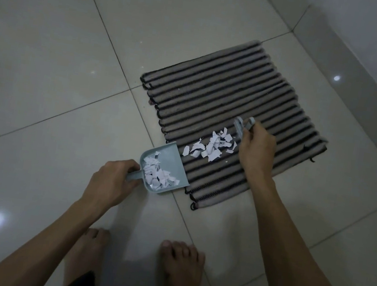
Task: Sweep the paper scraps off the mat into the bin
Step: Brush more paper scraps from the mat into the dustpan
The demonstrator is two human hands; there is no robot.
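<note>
While the left hand (113, 178) grips the dustpan (163, 171) handle at the mat (238, 96) edge, the right hand (256, 150) pinches a small brush (240, 126). Remaining paper scraps (209, 146) lie between them on the mat, nearer the right hand, their spread running toward the pan mouth. No bin visible.

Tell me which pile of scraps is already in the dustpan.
The pile beside the left hand; it lies inside the dustpan. The other pile lies on the mat.
</note>
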